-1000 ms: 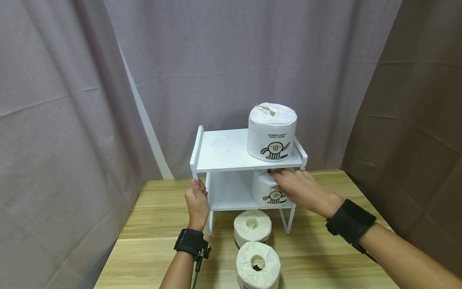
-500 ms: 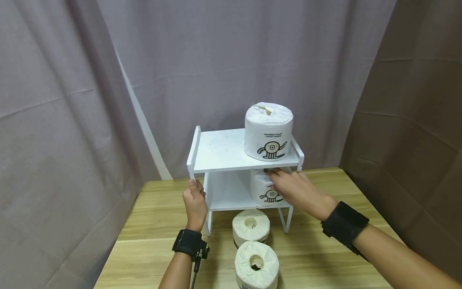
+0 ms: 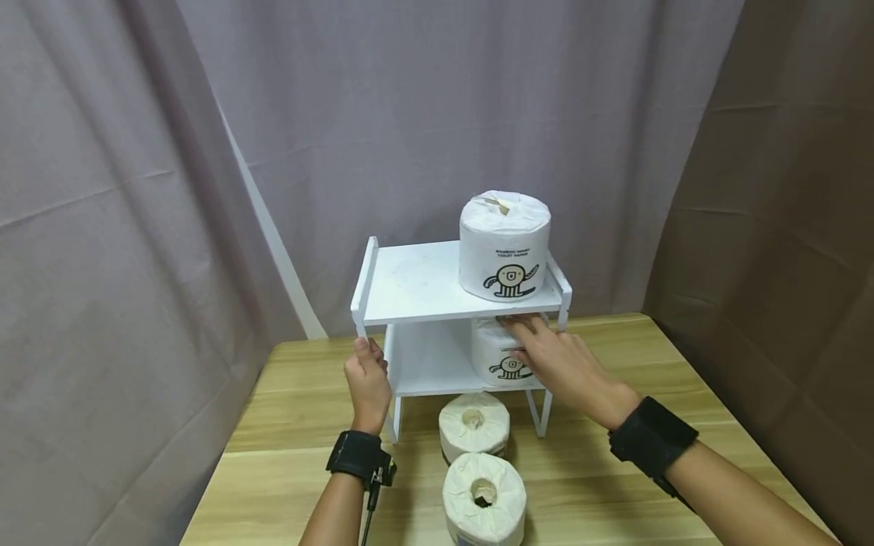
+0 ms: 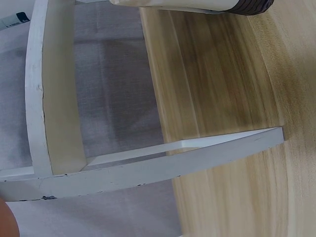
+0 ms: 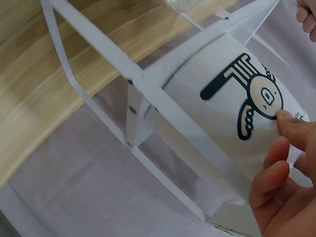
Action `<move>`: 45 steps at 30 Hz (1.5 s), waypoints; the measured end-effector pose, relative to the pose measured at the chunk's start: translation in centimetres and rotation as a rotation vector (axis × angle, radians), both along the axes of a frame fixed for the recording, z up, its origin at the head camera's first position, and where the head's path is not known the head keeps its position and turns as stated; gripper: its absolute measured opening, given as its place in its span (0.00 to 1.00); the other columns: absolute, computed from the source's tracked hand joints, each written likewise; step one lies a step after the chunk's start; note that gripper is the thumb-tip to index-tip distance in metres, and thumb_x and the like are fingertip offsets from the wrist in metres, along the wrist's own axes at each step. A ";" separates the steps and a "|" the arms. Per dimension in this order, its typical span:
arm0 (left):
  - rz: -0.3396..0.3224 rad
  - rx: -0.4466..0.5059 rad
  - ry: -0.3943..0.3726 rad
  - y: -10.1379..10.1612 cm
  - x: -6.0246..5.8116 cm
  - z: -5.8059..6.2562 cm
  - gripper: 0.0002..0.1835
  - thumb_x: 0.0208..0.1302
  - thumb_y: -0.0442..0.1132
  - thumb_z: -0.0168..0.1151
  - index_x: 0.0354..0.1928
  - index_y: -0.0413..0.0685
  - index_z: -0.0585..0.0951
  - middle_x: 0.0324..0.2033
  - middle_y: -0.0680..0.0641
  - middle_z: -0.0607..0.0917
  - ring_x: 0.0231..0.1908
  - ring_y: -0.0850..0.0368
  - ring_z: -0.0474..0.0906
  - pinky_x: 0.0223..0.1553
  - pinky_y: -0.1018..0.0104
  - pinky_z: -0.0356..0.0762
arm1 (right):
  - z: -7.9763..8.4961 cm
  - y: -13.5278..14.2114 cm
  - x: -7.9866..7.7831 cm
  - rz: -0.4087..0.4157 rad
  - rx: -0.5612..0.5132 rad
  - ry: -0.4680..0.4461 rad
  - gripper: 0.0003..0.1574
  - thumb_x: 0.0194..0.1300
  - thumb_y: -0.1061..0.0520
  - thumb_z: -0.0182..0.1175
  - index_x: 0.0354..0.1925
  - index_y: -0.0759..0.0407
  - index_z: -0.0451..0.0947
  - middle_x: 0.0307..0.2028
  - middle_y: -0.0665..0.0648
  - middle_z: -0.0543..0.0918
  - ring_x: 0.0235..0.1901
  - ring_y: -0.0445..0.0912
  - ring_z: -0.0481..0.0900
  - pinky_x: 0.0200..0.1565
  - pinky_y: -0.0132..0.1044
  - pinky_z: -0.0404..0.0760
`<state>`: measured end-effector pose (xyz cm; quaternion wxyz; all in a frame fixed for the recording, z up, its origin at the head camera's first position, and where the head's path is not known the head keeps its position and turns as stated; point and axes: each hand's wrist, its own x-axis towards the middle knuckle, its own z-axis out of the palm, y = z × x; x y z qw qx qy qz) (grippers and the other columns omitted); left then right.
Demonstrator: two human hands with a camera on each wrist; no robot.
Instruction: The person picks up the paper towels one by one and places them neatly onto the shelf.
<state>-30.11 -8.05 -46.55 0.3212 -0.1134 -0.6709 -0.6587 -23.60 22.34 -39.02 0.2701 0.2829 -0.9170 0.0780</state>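
My left hand (image 3: 367,387) grips the left upright of a white two-tier shelf (image 3: 410,284). In the left wrist view only a fingertip (image 4: 6,222) shows beside the shelf's frame. A white wrapped toilet paper roll (image 3: 493,356) stands on the lower tier at the right, and my right hand (image 3: 567,368) holds it from the front right. The thumb (image 5: 291,123) presses its printed front, while other fingers reach over its top under the upper tier. Another white toilet paper roll (image 3: 504,254) stands on the upper tier, directly above.
Two cream-wrapped toilet paper rolls (image 3: 485,497) stand on the wooden table (image 3: 287,425), one behind the other, in front of the shelf. The rear one (image 3: 473,432) is close to the shelf's legs. Grey curtains (image 3: 423,114) hang behind and at the sides.
My right hand's fingers look slightly straighter on the lower roll's top, and its wrist is a little lower. The left hand keeps its grip. The whole view has shifted slightly.
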 end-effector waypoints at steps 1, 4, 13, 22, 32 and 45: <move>-0.002 0.000 0.002 0.0 0.0 0.0 0.33 0.87 0.59 0.32 0.18 0.54 0.62 0.13 0.57 0.61 0.14 0.65 0.56 0.18 0.71 0.54 | -0.2 0.0 0.1 -0.007 -0.023 -0.001 0.30 0.74 0.56 0.68 0.68 0.60 0.71 0.53 0.67 0.78 0.22 0.47 0.71 0.19 0.39 0.70; -0.004 -0.002 0.013 -0.1 -0.1 0.1 0.33 0.88 0.57 0.32 0.18 0.54 0.61 0.13 0.57 0.61 0.14 0.65 0.56 0.18 0.71 0.54 | -0.7 -0.2 0.1 -0.028 -0.089 0.007 0.28 0.74 0.55 0.68 0.66 0.59 0.72 0.48 0.64 0.77 0.20 0.44 0.68 0.19 0.37 0.67; 0.026 0.004 0.009 -1.2 0.1 -0.1 0.34 0.85 0.63 0.31 0.18 0.55 0.61 0.13 0.58 0.61 0.13 0.65 0.57 0.17 0.72 0.53 | -2.4 -1.7 -0.1 0.000 -0.306 0.157 0.23 0.66 0.56 0.75 0.56 0.60 0.79 0.49 0.60 0.77 0.21 0.41 0.69 0.19 0.32 0.68; 0.052 0.000 0.015 -2.1 0.3 -0.1 0.35 0.84 0.66 0.31 0.18 0.55 0.61 0.12 0.58 0.61 0.13 0.66 0.56 0.16 0.72 0.53 | -3.2 -2.2 -0.2 0.038 -0.492 0.323 0.23 0.81 0.45 0.57 0.47 0.64 0.83 0.46 0.61 0.80 0.26 0.44 0.78 0.22 0.38 0.76; 0.041 -0.030 0.025 -1.0 0.2 -0.4 0.34 0.87 0.60 0.31 0.18 0.54 0.61 0.13 0.57 0.62 0.15 0.64 0.57 0.19 0.71 0.56 | -4.3 -1.6 0.6 0.017 -0.677 0.461 0.30 0.83 0.43 0.54 0.47 0.71 0.80 0.42 0.67 0.81 0.37 0.56 0.78 0.38 0.37 0.73; 0.032 -0.040 0.032 -0.8 0.2 0.1 0.33 0.88 0.56 0.30 0.18 0.54 0.60 0.13 0.56 0.61 0.14 0.64 0.57 0.19 0.71 0.56 | -5.1 -1.2 0.2 0.011 -1.008 0.305 0.39 0.85 0.39 0.48 0.63 0.76 0.64 0.52 0.72 0.69 0.52 0.49 0.65 0.56 0.33 0.61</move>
